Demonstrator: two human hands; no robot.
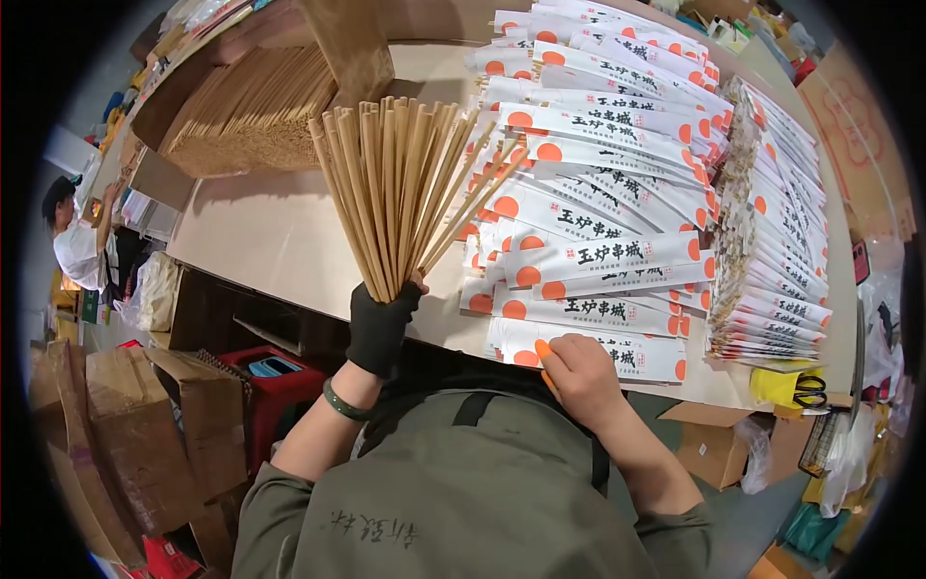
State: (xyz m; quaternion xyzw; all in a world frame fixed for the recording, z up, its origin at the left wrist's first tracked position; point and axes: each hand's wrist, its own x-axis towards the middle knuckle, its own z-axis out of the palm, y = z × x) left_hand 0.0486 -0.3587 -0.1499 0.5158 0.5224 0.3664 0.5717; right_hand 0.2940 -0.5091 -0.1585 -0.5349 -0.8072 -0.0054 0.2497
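My left hand (383,323), in a black fingerless glove, is wrapped round the lower ends of a fanned bundle of wooden chopsticks (400,193). The sticks point up and away over the table. To the right lies a spread pile of white paper chopstick sleeves (617,253) with orange dots. My right hand (582,374) is at the near edge of this pile, over the nearest sleeve (656,361). Its fingers are curled, with orange finger covers (543,352) showing. Whatever they may hold is hidden beneath them.
A stack of loose chopsticks (246,116) lies at the back left of the table (260,227). Filled sleeves (772,251) are stacked at the right, near black-handled scissors (810,391). Cardboard boxes (125,425) stand at the lower left; another person (82,241) is at the far left.
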